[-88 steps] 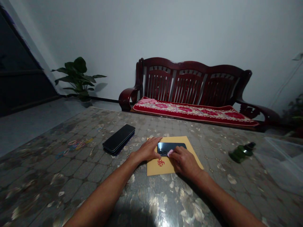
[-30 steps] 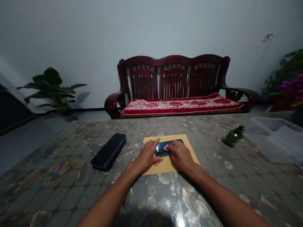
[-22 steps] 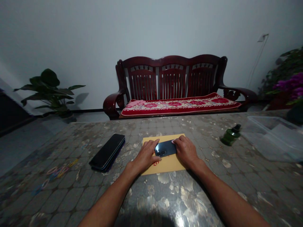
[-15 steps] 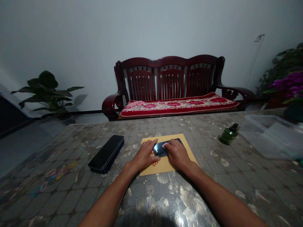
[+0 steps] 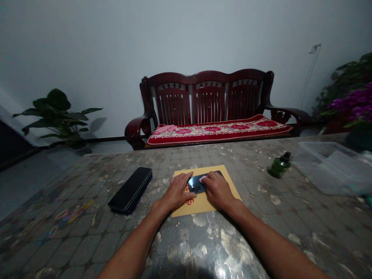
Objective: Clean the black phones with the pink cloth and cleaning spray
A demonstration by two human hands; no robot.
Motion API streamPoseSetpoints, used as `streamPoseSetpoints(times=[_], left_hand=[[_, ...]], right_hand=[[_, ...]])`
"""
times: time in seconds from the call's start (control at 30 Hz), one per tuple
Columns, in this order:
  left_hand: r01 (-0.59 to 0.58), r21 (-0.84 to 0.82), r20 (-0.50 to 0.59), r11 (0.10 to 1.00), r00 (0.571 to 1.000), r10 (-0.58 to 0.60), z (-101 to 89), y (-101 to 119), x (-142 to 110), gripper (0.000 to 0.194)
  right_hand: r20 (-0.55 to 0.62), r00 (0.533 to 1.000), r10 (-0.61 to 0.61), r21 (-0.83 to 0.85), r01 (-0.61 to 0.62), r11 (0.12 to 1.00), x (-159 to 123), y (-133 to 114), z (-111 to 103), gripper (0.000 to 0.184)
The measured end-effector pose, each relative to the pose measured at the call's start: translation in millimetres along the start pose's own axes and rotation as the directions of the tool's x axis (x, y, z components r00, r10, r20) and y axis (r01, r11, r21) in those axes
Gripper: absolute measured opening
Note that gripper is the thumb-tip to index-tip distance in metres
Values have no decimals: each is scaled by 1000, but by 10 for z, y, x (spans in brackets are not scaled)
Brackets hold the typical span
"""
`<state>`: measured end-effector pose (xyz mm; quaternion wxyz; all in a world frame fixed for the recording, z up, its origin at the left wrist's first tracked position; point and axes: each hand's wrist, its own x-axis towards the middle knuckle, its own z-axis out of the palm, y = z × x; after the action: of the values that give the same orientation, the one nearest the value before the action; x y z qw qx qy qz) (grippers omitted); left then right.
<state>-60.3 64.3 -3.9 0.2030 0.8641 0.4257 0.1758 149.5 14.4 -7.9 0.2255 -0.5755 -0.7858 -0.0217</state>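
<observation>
A dark, glossy smartphone lies on a yellow-brown sheet with red writing, its camera end toward the left. My left hand grips that end, thumb along the near edge and fingers along the far edge. Over the phone's right part, my right hand is closed on a small pink cloth and presses it against the phone's back. Most of the cloth is hidden under the fingers. The phone's right end shows only as a dark corner beyond that hand.
Stacked phones lie left of the sheet, near several coloured rubber bands. To the right stand a green spray bottle and a clear plastic box. A wooden bench is behind the patterned table.
The camera view has shifted very slightly. Both hands stay at the phone with the same grips, and the pink cloth is in nearly the same place.
</observation>
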Motion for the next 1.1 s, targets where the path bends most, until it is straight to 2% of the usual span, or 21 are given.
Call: streamPoseSetpoints(times=[0.1,0.27,0.33,0.5,0.57,0.7,0.8,0.97,1.1], left_hand=[[16,4,-7,1000,1000,-16,-6,9,5,81],[13,12,6,1000,1000,-13,-30,28,-7,77],[-2,29,15,1000,1000,2,-44,36,-16,76],[-58,101,47,993,997,54,-114,112,-57,66],[-74,139,63,988,996,65,-133,154,-74,60],[-96,211,74,973,994,82,-118,201,-83,52],[-97,253,81,963,994,79,-106,220,-65,49],[-74,307,84,949,995,51,-158,297,-42,34],[-46,354,71,934,997,22,-180,350,-46,27]], right_hand=[[18,997,-72,19,72,997,-29,8,-24,29],[-4,992,122,-44,-122,992,-7,202,-129,28],[-18,987,157,-51,-158,986,-8,222,-136,28],[8,1000,0,38,0,999,-40,98,-86,29],[-7,1000,2,64,-2,998,-35,98,-96,28],[-111,974,198,77,-190,979,3,265,-173,24],[-111,942,316,172,-295,940,27,404,-207,26],[-104,893,438,466,-345,815,96,501,-174,27],[-113,840,531,608,-364,706,189,551,-135,28]])
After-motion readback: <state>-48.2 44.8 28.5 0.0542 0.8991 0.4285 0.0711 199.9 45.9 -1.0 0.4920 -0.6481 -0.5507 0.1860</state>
